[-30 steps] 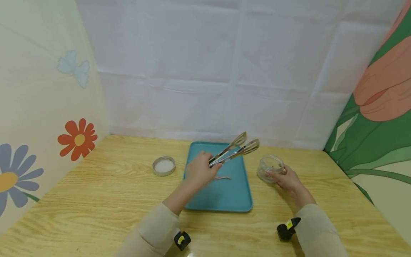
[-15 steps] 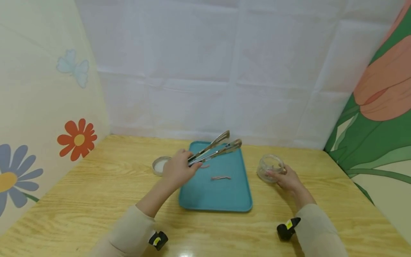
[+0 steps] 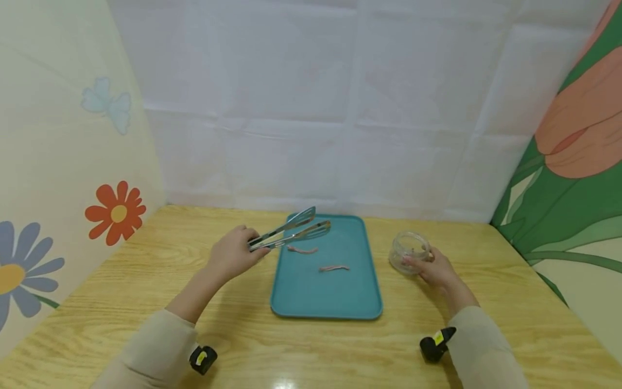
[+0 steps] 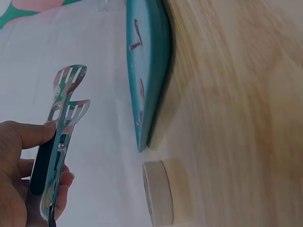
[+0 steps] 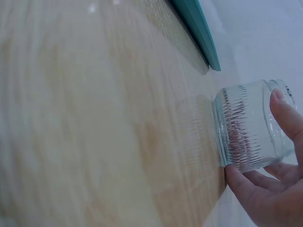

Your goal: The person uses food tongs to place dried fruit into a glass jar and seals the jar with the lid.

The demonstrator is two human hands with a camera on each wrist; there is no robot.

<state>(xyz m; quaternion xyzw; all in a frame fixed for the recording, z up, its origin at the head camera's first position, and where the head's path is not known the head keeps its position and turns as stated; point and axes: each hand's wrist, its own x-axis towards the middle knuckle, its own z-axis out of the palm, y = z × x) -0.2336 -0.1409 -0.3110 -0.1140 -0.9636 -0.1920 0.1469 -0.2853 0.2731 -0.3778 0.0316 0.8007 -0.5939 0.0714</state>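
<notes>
In the head view my left hand grips metal tongs with dark handle inserts, raised over the left edge of a blue tray. The slotted tong heads stand apart with nothing between them. Two thin pinkish strips lie on the tray. My right hand holds a glass jar on the table to the right of the tray, thumb high on its side and fingers low around it. A reddish tint shows through the jar's ribbed wall. The jar's mouth is uncovered.
A round pale lid lies on the wooden table left of the tray, hidden behind my left hand in the head view. A white cloth hangs behind the table, with flower-patterned panels at both sides.
My left hand has moved left with the tongs, from over the tray's middle to its left edge. Both strips now show fully. My right hand and the jar have stayed in place.
</notes>
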